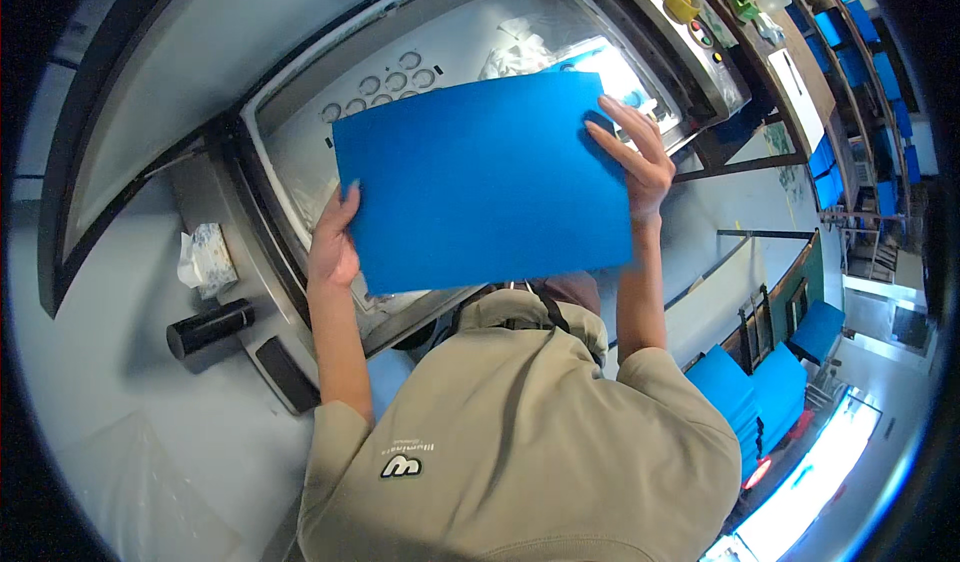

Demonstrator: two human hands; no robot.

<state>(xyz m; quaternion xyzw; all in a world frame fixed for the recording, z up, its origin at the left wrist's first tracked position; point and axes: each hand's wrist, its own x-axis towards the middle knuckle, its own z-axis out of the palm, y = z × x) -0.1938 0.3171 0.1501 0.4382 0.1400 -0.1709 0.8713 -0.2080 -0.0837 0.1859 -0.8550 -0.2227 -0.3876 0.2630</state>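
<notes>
Above the near part of a framed bed (268, 157), a blue sheet (490, 187) is held up off the bed w/ both hands, its broad face toward the viewer & slightly tilted; it hides much of the bed's near edge & middle. L hand (336, 237): grip clamped on the sheet's L edge, approx. midway down, thumb on the face, remaining fingers hidden behind; R hand (640, 157): grip clamped on the R edge nr the upper R corner, fingertips reaching over the face, contact on the far side hidden. Both forearms come up from tan sleeves (345, 472).

Beyond the sheet's top edge, ring shapes (397, 82) lie grouped toward the bed's far L edge; crumpled clear plastic (515, 50) lies nearer the R edge, w/ a bright reflection beside it. Outside the R edge, a control panel (700, 37) w/ coloured buttons; a yellow roll (683, 5) nr its far end. Outside the L edge, a tissue pack (212, 262); just nearer, a black cylinder (210, 329) on its side. Lower R, blue stacks (775, 387); upper R, further blue pieces on shelves (848, 67).
</notes>
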